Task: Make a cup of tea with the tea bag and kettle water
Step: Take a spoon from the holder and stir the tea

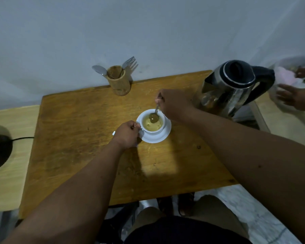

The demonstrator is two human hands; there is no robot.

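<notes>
Hands first: my left hand [126, 135] pinches the cup's handle and what looks like the tea bag string. On the tabletop [74, 124], the cup [152, 123] on its saucer [157, 138] already holds pale tea. My right hand [173, 104] pinches 1 spoon [155, 114], lifting the tea bag [153, 118]. Kettle [232, 87] is set down at the far right. I judge only removing the bag remains.

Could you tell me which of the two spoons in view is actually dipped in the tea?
The spoon held by the right hand; its bowl is in the white cup. The other spoon stands unused in the wooden holder by the wall.
</notes>
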